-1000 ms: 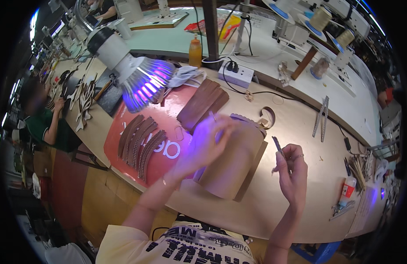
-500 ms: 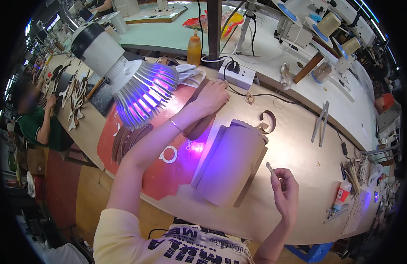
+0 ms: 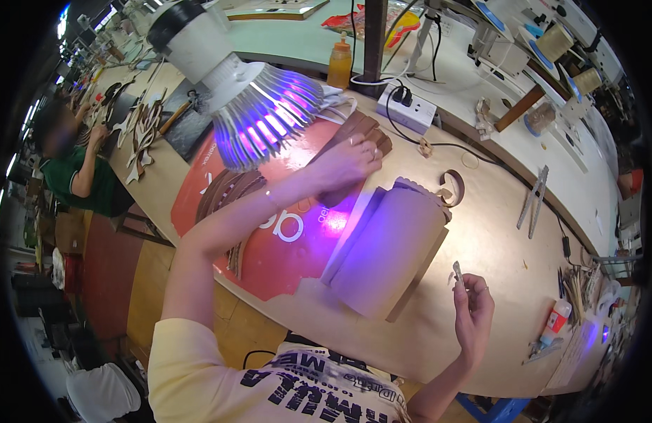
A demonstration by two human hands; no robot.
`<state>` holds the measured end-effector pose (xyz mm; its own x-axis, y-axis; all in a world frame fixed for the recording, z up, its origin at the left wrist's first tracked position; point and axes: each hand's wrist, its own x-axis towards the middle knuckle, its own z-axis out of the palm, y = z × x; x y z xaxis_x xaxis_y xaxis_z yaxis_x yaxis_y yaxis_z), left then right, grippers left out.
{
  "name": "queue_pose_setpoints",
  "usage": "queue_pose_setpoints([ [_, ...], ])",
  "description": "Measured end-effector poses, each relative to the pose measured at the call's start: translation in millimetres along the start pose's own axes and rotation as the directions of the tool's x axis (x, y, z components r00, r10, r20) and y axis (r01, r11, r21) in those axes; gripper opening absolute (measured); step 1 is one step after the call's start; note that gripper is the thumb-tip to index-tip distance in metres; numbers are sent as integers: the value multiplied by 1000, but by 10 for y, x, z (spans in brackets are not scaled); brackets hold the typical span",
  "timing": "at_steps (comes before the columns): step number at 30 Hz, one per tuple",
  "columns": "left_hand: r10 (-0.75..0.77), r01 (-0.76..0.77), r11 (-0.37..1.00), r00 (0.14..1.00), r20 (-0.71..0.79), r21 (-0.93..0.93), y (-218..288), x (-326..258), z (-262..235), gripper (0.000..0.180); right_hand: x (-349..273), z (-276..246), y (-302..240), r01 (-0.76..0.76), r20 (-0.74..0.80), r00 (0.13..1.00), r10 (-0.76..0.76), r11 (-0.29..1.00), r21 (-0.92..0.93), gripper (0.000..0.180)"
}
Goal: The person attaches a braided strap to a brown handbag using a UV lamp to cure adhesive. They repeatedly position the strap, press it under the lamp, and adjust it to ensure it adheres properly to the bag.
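Note:
My left hand is closed, fingers curled over a stack of flat brown leather pieces whose far ends show beyond it. The stack rests on a red printed sheet. My right hand pinches a short, thin stick-like tool with a pale, crusted-looking tip, raised near the table's front. Between my hands lies a large brown folded panel with a scalloped far edge; purple light falls on its left side. A narrow brown strip curls at its far right corner.
A finned lamp hangs over the left side, above curved brown strips. Behind stand a yellow-orange bottle and a power strip. Metal tweezers and a white-and-red glue bottle lie right. A co-worker sits far left.
The whole view has shifted, so things sit further right. My left hand has drawn slightly toward me, uncovering the far ends of the leather pieces. The right hand's tool now points more upright.

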<state>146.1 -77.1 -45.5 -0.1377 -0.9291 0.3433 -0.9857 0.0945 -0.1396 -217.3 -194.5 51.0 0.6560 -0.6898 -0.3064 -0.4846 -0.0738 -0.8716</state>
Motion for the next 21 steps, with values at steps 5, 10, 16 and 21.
queue_pose_setpoints([
  [5, -109, 185, 962, 935, 338, -201, 497, -466, -723, 15, -71, -29, -5, 66, 27, 997, -67, 997, 48, 16],
  [10, -261, 582, 698, 749, 608, -417, 868, -540, -1753, 11, -118, 8, -76, 131, 41, 990, -137, 984, 125, 14],
  [16, -103, 404, 438, 910, 401, -804, 1217, -184, -2308, 10, -229, 120, -179, 254, 243, 898, -368, 882, 396, 19],
  [21, -297, 423, 63, 873, 387, -904, 1504, 157, -2061, 13, -314, 139, -137, 139, 481, 697, -531, 759, 636, 27],
])
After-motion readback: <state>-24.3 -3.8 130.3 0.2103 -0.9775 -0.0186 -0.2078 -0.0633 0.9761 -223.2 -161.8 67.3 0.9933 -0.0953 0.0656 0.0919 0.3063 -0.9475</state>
